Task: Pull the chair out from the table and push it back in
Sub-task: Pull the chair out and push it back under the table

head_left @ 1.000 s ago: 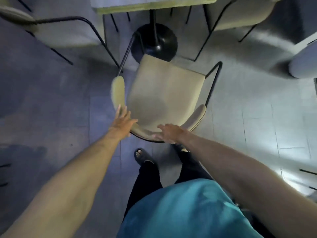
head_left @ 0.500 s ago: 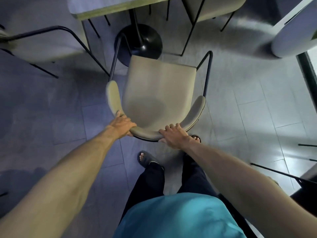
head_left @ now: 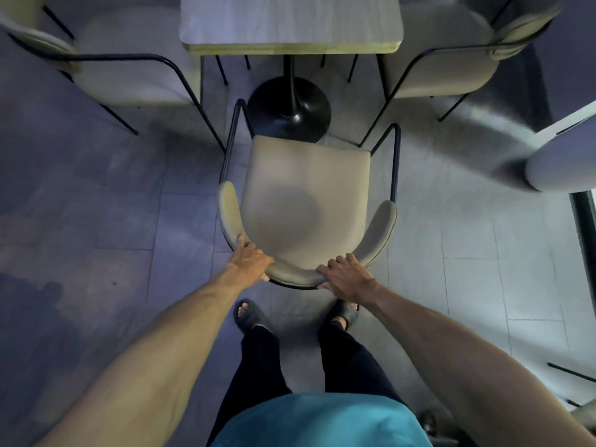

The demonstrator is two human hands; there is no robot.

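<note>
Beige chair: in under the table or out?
Out. The beige padded chair has its whole seat clear of the grey tabletop edge; left hand and right hand grip its backrest.

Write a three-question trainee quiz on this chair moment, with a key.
1. True or false: the left hand and the right hand both grip the back of the chair.
2. Relative to the table, the chair's seat is: A) tucked fully beneath; B) out in the open, upright; C) tipped on its side.
3. How many other chairs stand beside the table?
Key: 1 true; 2 B; 3 two.
</note>
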